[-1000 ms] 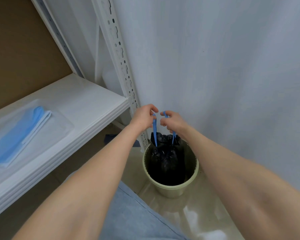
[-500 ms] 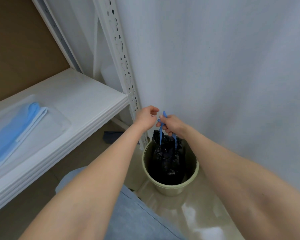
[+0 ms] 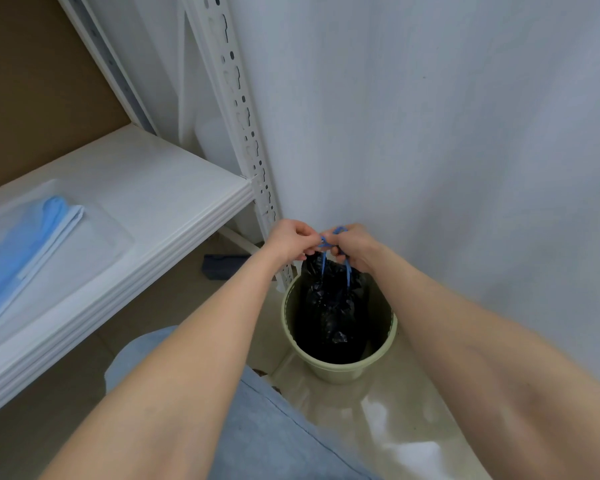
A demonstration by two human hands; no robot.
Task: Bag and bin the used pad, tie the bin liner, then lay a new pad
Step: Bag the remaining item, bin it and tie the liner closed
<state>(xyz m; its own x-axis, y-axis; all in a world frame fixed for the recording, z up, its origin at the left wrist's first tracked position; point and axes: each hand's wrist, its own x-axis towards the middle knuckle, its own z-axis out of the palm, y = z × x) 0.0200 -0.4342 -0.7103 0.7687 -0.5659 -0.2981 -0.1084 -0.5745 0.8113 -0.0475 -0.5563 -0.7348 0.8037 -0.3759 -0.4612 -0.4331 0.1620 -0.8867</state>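
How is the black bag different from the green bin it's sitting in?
The black bin liner is crinkly, soft and gathered shut at the top; the green bin is smooth, stiff and open. The liner has blue drawstrings, held by the left hand and right hand; the bin has none. Both are upright, one inside the other.

white wall (image 3: 447,116), white shelf (image 3: 160,188), glossy floor (image 3: 388,420)

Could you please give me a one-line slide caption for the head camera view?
Both hands, left hand and right hand, knot blue drawstrings of the black bin liner above the green bin.
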